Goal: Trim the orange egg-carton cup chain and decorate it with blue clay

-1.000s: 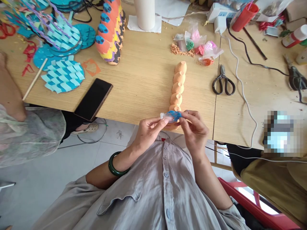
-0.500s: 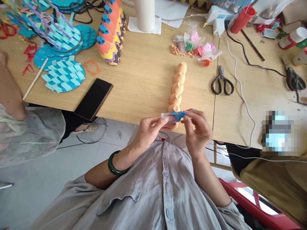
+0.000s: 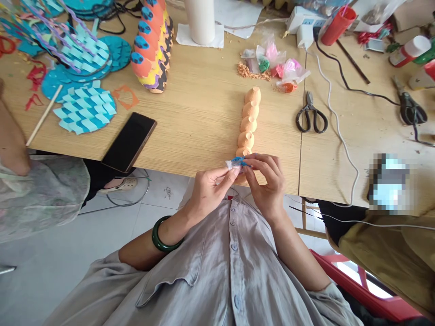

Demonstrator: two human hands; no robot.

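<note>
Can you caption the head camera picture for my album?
Left hand and right hand pinch a little plastic packet with blue inside, near a bumpy orange strip on a wooden table.

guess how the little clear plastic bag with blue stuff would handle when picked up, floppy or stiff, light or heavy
The clear plastic bag is probably floppy, since its film looks thin and crumpled. It seems light, as the left hand holds it in a mere pinch. Rolling looks unlikely, given its irregular shape.

left hand: 1 | right hand: 1 | blue-filled packet: 1 | plain orange egg-carton strip: 1 | black-screened smartphone: 1 | dark-green bangle: 1 | pale stick: 1
</note>
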